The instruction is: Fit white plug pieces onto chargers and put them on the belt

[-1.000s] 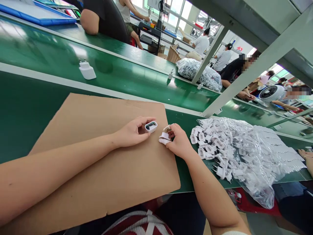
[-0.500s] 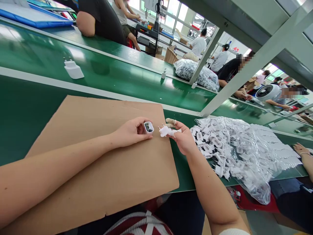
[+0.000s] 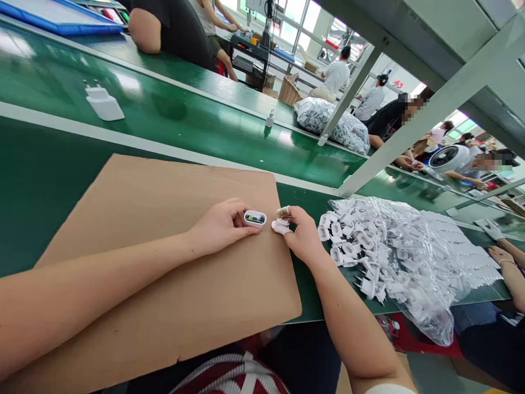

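Note:
My left hand (image 3: 223,225) is closed round a white charger housing (image 3: 255,213) above the cardboard. The housing's open end faces me and shows electronic parts inside. Just to its right, my right hand (image 3: 301,232) pinches a small white plug piece (image 3: 279,226), partly covered by the fingers. Pale covers sit on the fingertips of this hand, and the plug's pins are hard to make out. A small gap separates the two pieces. Under both hands lies a flat cardboard sheet (image 3: 172,295).
Right of my hand, a clear plastic bag (image 3: 426,273) spills many white plug pieces (image 3: 348,249). A white charger (image 3: 104,104) and a smaller plug (image 3: 269,117) stand on the green belt (image 3: 184,117). A slanted metal post (image 3: 394,131) rises beyond. Co-workers sit around.
The housing has turned in my left hand, so its open end now lies wide toward me. My right fingers have turned, hiding the plug's pins. The charger on the belt has shifted left.

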A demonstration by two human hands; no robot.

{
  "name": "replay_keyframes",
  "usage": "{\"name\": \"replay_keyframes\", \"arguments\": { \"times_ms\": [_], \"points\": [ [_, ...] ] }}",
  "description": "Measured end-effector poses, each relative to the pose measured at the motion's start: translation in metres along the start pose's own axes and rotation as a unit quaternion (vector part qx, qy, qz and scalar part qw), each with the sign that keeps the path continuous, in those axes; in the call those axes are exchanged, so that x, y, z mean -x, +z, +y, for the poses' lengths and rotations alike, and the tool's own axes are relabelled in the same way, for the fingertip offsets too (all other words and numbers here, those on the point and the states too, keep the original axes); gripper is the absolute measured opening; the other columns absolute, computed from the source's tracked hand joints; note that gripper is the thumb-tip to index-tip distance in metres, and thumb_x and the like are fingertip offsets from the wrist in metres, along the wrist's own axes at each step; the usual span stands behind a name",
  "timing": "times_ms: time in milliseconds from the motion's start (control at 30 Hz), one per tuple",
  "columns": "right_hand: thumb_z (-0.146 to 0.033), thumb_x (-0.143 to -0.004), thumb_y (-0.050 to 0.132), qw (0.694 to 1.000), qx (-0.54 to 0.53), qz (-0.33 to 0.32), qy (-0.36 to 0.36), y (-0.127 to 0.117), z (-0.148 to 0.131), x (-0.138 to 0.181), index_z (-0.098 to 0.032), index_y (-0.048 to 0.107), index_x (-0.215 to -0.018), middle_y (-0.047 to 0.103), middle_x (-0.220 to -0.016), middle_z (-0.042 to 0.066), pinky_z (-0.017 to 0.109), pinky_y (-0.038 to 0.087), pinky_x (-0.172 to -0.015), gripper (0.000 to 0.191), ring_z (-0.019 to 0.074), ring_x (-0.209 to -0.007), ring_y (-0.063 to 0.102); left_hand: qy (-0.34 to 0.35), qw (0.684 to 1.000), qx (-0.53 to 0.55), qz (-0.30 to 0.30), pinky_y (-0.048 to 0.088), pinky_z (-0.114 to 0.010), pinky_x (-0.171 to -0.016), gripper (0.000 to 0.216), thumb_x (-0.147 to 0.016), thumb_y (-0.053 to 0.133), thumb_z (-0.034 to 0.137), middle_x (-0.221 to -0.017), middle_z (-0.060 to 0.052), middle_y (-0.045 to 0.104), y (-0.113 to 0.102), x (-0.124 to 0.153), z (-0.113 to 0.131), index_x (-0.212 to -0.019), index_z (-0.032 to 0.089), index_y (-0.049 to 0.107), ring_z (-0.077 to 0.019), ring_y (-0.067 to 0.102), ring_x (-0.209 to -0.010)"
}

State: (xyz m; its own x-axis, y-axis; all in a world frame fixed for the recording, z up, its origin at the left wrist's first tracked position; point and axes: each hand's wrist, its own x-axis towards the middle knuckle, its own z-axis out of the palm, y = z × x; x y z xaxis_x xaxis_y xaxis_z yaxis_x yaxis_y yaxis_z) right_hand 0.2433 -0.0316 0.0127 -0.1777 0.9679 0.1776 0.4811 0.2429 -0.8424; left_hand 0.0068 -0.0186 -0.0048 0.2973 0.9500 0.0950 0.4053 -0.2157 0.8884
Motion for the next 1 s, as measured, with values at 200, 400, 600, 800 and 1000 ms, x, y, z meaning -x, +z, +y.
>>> {"name": "replay_keyframes", "arguments": {
  "times_ms": [200, 400, 600, 800, 1000],
  "points": [
    [-0.023, -0.084, 0.068, 0.992, 0.072, 0.081, -0.071, -0.006, -0.006, 0.001, -0.023, 0.077, -0.09, 0.075, -0.094, 0.003, 0.035, 0.055, -0.085, 0.011, 0.02, -0.089, 0.069, -0.049, 0.996, 0.043, -0.065, 0.045, -0.028, -0.059, 0.05, -0.074, 0.08, 0.06, -0.082, -0.002, 0.071, 0.003, 0.003, 0.005, -0.107, 0.023, 0.078, -0.0181, 0.059, -0.067],
    [-0.028, -0.083, 0.075, 0.991, -0.021, 0.099, -0.093, 0.009, -0.018, 0.008, -0.024, 0.079, -0.107, 0.081, -0.104, 0.003, 0.036, 0.059, -0.09, 0.024, 0.0201, -0.093, 0.074, 0.005, 0.996, 0.051, -0.075, 0.041, -0.027, -0.055, 0.045, -0.075, 0.08, 0.059, -0.076, 0.0, 0.064, 0.013, 0.006, 0.005, -0.099, 0.021, 0.078, -0.0151, 0.054, -0.061],
    [-0.018, -0.089, 0.062, 0.954, 0.202, 0.055, -0.214, 0.012, -0.023, 0.016, -0.024, 0.079, -0.102, 0.079, -0.094, 0.005, 0.035, 0.055, -0.082, 0.022, 0.0214, -0.088, 0.071, 0.039, 0.994, 0.06, -0.081, 0.044, -0.028, -0.062, 0.036, -0.082, 0.077, 0.052, -0.082, 0.0, 0.064, 0.011, 0.006, 0.007, -0.095, 0.019, 0.075, -0.015, 0.054, -0.066],
    [-0.014, -0.087, 0.059, 0.943, 0.269, 0.023, -0.197, 0.014, -0.026, 0.012, -0.024, 0.076, -0.097, 0.079, -0.096, 0.005, 0.032, 0.055, -0.081, 0.022, 0.0219, -0.091, 0.072, 0.063, 0.993, 0.054, -0.085, 0.044, -0.029, -0.063, 0.033, -0.082, 0.076, 0.051, -0.08, -0.001, 0.063, 0.011, 0.005, 0.006, -0.09, 0.019, 0.073, -0.0166, 0.056, -0.069],
    [-0.008, -0.078, 0.058, 0.931, 0.297, 0.005, -0.211, 0.014, -0.034, 0.009, -0.027, 0.074, -0.105, 0.08, -0.099, 0.002, 0.04, 0.046, -0.107, 0.037, 0.0205, -0.093, 0.072, 0.062, 0.995, 0.046, -0.062, 0.044, -0.029, -0.062, 0.034, -0.079, 0.078, 0.053, -0.079, 0.0, 0.062, 0.014, 0.004, 0.001, -0.082, 0.019, 0.071, -0.0165, 0.055, -0.068]
  ]
}}
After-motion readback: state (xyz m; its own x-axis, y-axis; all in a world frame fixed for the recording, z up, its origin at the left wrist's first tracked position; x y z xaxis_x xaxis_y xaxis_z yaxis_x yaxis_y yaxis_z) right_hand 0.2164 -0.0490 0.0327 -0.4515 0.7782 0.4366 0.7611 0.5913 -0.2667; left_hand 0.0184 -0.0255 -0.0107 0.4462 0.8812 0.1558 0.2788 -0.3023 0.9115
